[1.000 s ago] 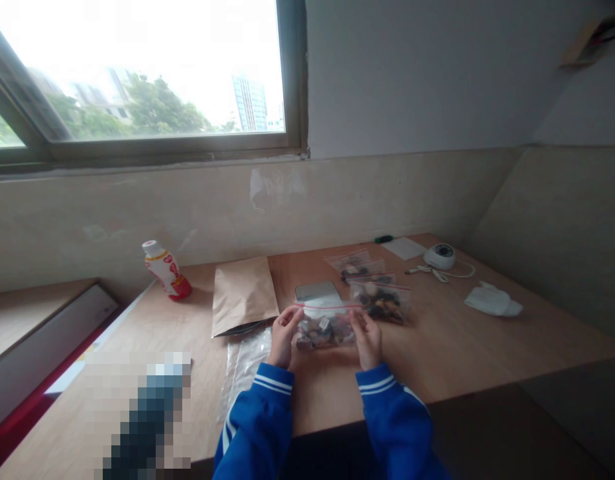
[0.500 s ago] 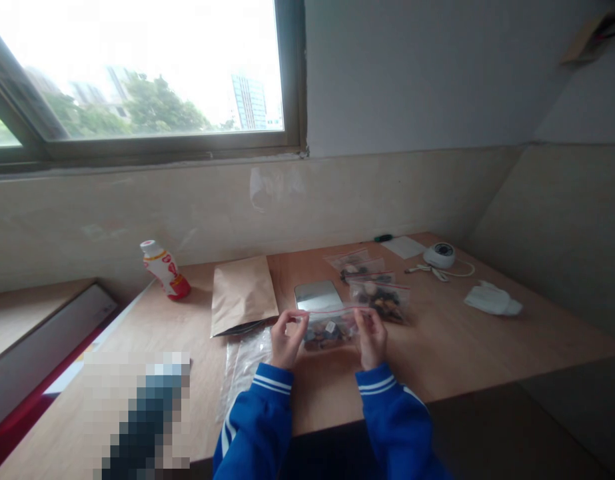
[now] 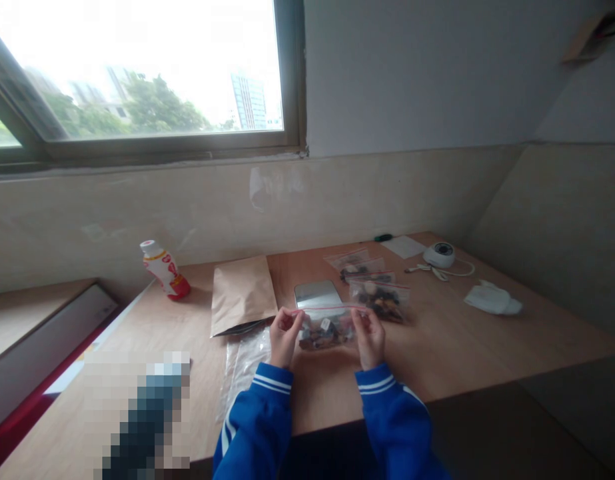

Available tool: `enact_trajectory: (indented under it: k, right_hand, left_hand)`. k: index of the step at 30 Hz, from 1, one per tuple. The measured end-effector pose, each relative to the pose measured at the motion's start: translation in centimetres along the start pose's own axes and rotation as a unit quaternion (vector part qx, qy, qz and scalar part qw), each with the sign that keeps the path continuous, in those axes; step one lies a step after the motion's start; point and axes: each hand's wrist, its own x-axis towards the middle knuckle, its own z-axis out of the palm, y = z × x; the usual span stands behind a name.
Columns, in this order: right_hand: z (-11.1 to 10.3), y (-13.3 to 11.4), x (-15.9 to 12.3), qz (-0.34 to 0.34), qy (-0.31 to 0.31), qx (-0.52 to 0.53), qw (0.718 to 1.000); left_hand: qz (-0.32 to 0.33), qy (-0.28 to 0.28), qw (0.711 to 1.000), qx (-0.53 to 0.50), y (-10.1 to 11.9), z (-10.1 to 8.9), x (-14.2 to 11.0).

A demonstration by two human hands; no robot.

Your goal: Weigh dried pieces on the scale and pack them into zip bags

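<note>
Both my hands pinch the red-striped top edge of a transparent zip-top bag [image 3: 327, 332] holding dark nuts and dried pieces. My left hand [image 3: 284, 337] grips its left corner and my right hand [image 3: 370, 340] its right corner. The bag hangs low over the wooden table [image 3: 452, 347], its bottom near the tabletop. Just behind it lies a flat silver device [image 3: 318, 293], perhaps a scale. To the right stands a similar filled bag [image 3: 380, 301], with more small bags [image 3: 354, 265] beyond it.
A kraft paper envelope [image 3: 242, 295] and a transparent plastic sheet [image 3: 246, 365] lie left of my hands. Further out are a white-and-red bottle [image 3: 164, 270], a round white device with cable [image 3: 438, 254], and crumpled white tissue [image 3: 492, 299]. A pixelated patch [image 3: 137, 413] covers the lower left.
My hands have moved from the bag's sides up to pinching its zip edge at both corners. The bag now hangs from my fingers, and the view has shifted very slightly.
</note>
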Motion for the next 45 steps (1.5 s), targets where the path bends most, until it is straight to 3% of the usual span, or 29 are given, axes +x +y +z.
enact_trajectory:
  k: [5, 12, 21, 30, 35, 45]
  right_hand:
    - [0.0, -0.1, 0.0, 0.036, -0.023, -0.007, 0.999]
    - [-0.1, 0.0, 0.1, -0.013, 0.004, -0.062, 0.998]
    - [-0.2, 0.5, 0.2, 0.0, 0.017, -0.054, 0.998]
    - [0.1, 0.8, 0.2, 0.031, -0.067, 0.034, 0.997]
    - [0.0, 1.1, 0.1, 0.036, -0.111, 0.03, 0.993]
    - [0.1, 0.9, 0.1, 0.017, -0.11, 0.0, 0.994]
  left_hand:
    - [0.022, -0.002, 0.999, 0.024, 0.2, -0.1, 0.2]
    - [0.029, 0.008, 0.998, 0.053, -0.4, -0.3, 0.1]
    - [0.037, 0.017, 0.994, 0.102, -0.7, -0.4, -0.1]
    - [-0.017, -0.037, 0.999, 0.012, -0.1, -0.2, -0.1]
    - [-0.042, -0.067, 0.996, 0.034, -0.3, -0.1, -0.2]
    - [-0.012, -0.04, 0.998, 0.041, -0.9, -0.2, 0.0]
